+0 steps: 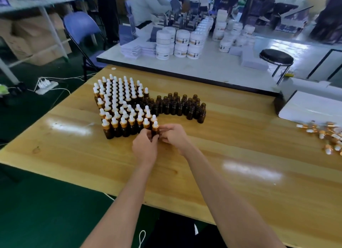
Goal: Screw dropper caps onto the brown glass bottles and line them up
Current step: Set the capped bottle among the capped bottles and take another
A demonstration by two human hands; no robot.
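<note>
**Both hands closed around one capped bottle at the front row**

The light wooden table [240, 155] fills most of the view. Behind it, a white table [203, 68] carries stacked round white jars [182, 44].

On the left middle part of the wooden table stands a dense block of brown glass bottles with gold collars and white dropper caps [118, 107], upright in rows. Just right of this block, touching it, is a smaller group of open brown glass bottles without caps [181, 105]. At the far right edge lies a loose pile of gold and white dropper caps [325, 134], well apart from the hands.

The left hand [145, 146] and the right hand [174, 134] are together at the right end of the front row. The fingers of both curl around the lower body of one small brown capped bottle [155, 130]. It is upright, just beside the last bottle of the row. Its base is hidden by the fingers.
</note>
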